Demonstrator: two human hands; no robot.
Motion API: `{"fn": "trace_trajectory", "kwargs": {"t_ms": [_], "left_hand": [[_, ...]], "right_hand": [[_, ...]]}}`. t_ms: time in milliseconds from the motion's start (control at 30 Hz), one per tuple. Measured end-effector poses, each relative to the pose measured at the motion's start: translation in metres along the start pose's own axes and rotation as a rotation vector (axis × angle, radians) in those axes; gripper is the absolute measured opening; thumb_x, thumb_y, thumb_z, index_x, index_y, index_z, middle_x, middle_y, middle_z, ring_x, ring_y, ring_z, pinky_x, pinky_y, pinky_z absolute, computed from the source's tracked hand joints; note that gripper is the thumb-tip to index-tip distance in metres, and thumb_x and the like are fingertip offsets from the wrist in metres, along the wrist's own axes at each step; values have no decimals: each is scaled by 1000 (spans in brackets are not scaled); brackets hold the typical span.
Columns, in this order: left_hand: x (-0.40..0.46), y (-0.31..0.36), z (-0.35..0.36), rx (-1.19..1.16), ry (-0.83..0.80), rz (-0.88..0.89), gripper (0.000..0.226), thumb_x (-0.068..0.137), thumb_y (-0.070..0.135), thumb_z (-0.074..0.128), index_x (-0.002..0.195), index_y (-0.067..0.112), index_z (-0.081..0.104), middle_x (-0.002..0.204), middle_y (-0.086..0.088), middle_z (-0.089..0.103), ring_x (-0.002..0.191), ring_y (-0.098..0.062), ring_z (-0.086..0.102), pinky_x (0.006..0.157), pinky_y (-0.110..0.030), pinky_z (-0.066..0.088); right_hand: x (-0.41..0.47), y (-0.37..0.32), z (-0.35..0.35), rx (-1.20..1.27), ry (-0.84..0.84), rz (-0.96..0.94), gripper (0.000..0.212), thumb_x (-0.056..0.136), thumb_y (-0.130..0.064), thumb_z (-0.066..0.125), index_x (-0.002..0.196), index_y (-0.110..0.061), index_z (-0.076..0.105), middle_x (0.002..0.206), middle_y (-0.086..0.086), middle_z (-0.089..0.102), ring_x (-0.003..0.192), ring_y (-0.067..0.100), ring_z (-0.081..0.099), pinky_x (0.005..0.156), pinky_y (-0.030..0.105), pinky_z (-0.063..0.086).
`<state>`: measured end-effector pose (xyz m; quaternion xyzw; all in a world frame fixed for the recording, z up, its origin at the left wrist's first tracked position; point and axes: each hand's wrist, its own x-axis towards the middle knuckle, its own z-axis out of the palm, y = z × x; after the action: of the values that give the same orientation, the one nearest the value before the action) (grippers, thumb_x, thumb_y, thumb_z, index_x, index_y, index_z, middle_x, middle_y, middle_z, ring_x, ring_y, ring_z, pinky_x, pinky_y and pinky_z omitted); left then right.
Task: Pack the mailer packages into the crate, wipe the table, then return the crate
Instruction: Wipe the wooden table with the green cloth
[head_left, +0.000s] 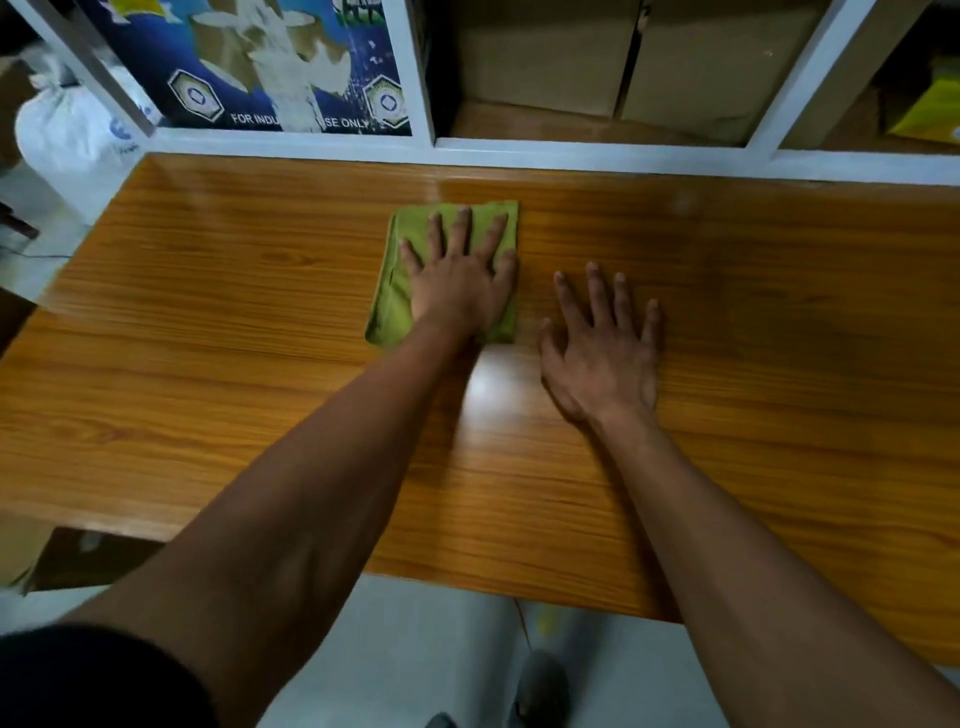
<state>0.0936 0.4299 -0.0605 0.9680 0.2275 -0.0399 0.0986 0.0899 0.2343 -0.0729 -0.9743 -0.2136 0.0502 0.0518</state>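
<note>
A folded green cloth (395, 291) lies flat on the wooden table (208, 322), near its middle and toward the far edge. My left hand (460, 275) presses down on the cloth with straight, spread fingers. My right hand (602, 348) rests flat on the bare wood just right of the cloth, fingers spread, holding nothing. No mailer packages and no crate are in view.
A white shelf frame (571, 150) runs along the table's far edge, with cardboard boxes (623, 57) and a blue printed bag (270, 67) inside. A white sack (67, 130) sits at the far left. Grey floor and a shoe (540, 686) show below the near edge.
</note>
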Motion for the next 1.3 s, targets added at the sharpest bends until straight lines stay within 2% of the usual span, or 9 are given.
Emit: {"fn": "trace_trajectory", "kwargs": {"t_ms": [200, 400, 500, 633, 800, 900, 1033, 1133, 1300], "left_hand": [[-121, -15, 16, -62, 30, 74, 61, 105, 71, 9, 163, 57, -2, 177, 10, -9, 163, -26, -17, 126, -66, -8], [1, -13, -1, -28, 15, 31, 65, 103, 71, 10, 165, 53, 6, 179, 1, 2, 164, -38, -3, 122, -75, -2], [2, -15, 1, -6, 10, 25, 66, 103, 70, 11, 166, 51, 7, 179, 1, 2, 164, -38, -3, 122, -75, -2], [-116, -27, 13, -47, 63, 50, 64, 104, 70, 9, 165, 54, 4, 179, 5, 0, 164, -32, -5, 124, -70, -3], [-255, -43, 21, -47, 15, 66, 60, 107, 67, 9, 164, 54, -7, 177, 6, -11, 163, -30, -16, 125, -69, -3], [-242, -46, 25, -30, 24, 92, 61, 107, 67, 10, 164, 55, -8, 177, 5, -11, 163, -31, -16, 124, -70, -5], [-154, -34, 19, -44, 37, 82, 66, 102, 70, 12, 165, 52, 4, 179, 2, -1, 164, -35, -7, 122, -73, -6], [-116, -22, 12, -25, 3, 55, 67, 102, 71, 8, 166, 51, 4, 179, 1, -1, 164, -36, -8, 121, -74, -6], [-189, -32, 23, -28, 50, 113, 63, 105, 69, 9, 166, 52, 1, 178, 3, -1, 164, -33, -8, 124, -71, -4]], "right_hand": [[-1, -6, -2, 9, 9, 34, 66, 106, -61, 10, 168, -41, -5, 177, -2, -14, 163, 27, -11, 128, 61, -5], [2, -1, 2, -25, 16, 29, 67, 105, -64, 7, 167, -43, -7, 177, -4, -14, 163, 25, -11, 129, 60, -4], [-1, -1, 0, -35, 1, 17, 66, 105, -65, 6, 166, -44, -7, 176, -5, -14, 163, 25, -11, 129, 60, -4], [-10, -6, -4, -19, -10, 39, 67, 105, -65, 5, 167, -42, -6, 177, -3, -12, 163, 26, -9, 129, 60, -4], [-64, -15, -1, -13, 1, 51, 67, 107, -62, 10, 168, -39, -5, 177, 1, -13, 163, 27, -8, 130, 59, -3], [-88, -19, 6, -22, 30, 41, 67, 108, -62, 11, 168, -38, -6, 176, 2, -13, 163, 28, -7, 130, 60, -2], [-88, -17, 10, -14, 48, 45, 66, 107, -62, 11, 168, -40, -5, 177, 0, -11, 164, 27, -7, 130, 58, -2], [-87, -14, 10, -6, 69, 37, 64, 108, -61, 13, 168, -41, -1, 177, -2, -8, 164, 25, -6, 129, 58, -3], [-84, -17, 11, 13, 64, 57, 64, 108, -60, 10, 168, -42, -1, 178, -3, -8, 164, 25, -6, 129, 60, 0]]}}
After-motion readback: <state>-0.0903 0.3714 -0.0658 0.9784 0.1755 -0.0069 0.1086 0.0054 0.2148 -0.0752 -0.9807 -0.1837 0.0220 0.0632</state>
